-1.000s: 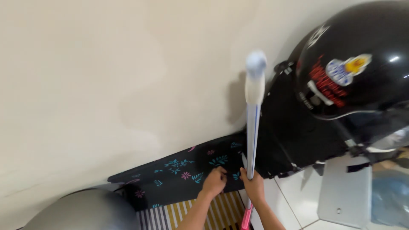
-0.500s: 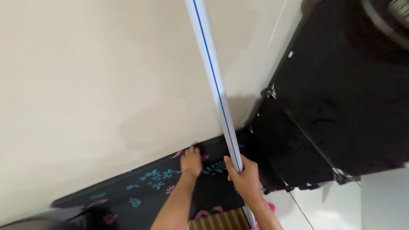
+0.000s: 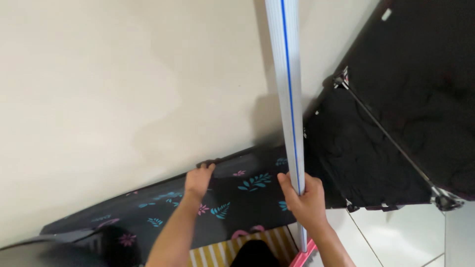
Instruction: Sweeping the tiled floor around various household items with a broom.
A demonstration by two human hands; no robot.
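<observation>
Gripping the long white pole with a blue stripe in our closed right hand, we press our left hand, seemingly flat and empty, on the dark floral cloth.

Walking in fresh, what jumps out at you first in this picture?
A long white pole with a blue stripe runs up the middle of the view, gripped low down by the right hand. To its left, the left hand presses the top edge of a dark floral fabric lying along the cream wall. A black fabric-covered frame fills the right side.
</observation>
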